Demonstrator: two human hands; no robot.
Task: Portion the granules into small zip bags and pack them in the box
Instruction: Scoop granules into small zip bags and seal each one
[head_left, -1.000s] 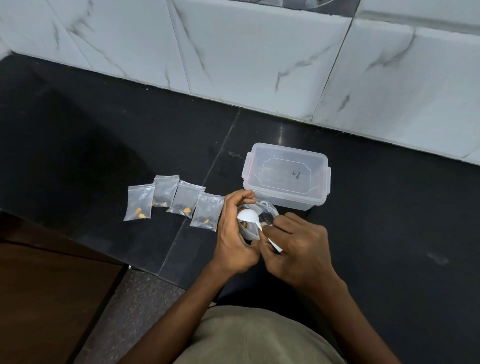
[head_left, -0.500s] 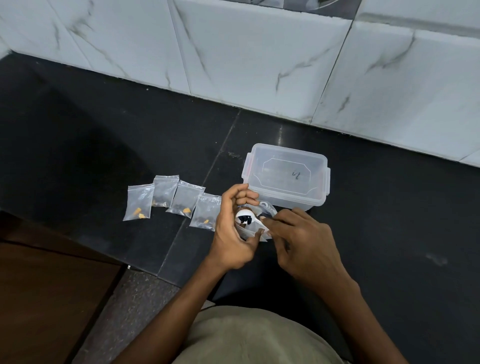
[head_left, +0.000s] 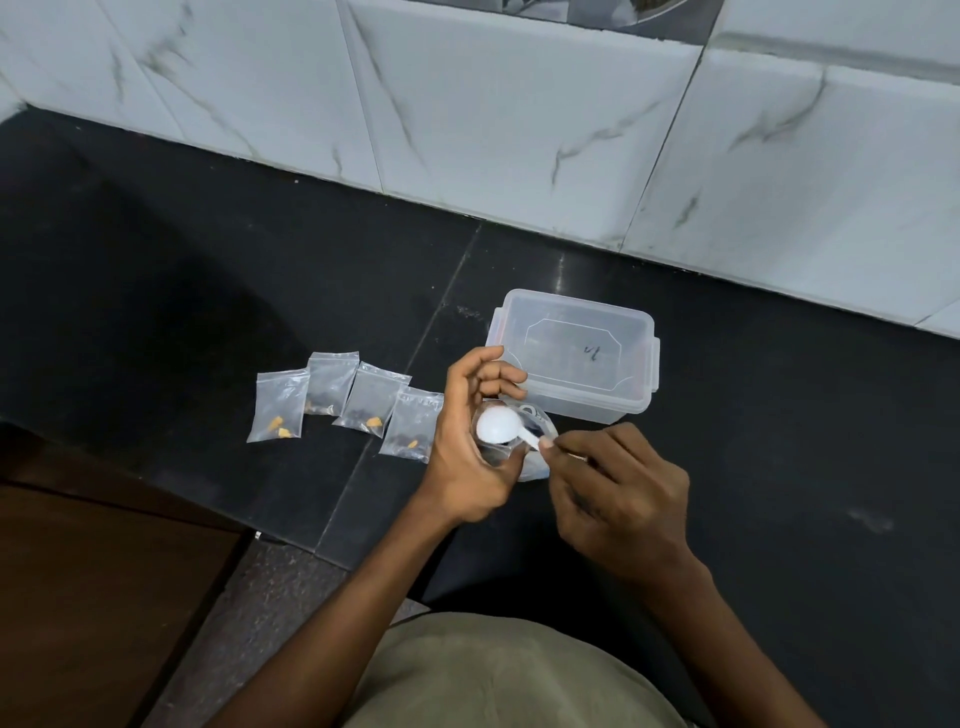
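So from the head cam I've got the left hand (head_left: 467, 457) curled around a small clear zip bag (head_left: 530, 447) just in front of the lidded plastic box (head_left: 576, 358), while the right hand (head_left: 618, 488) pinches the handle of a white scoop (head_left: 498, 426) held over the bag's mouth. Four filled bags (head_left: 358, 400) lie in a row on the black counter (head_left: 208, 312), left of the hands.
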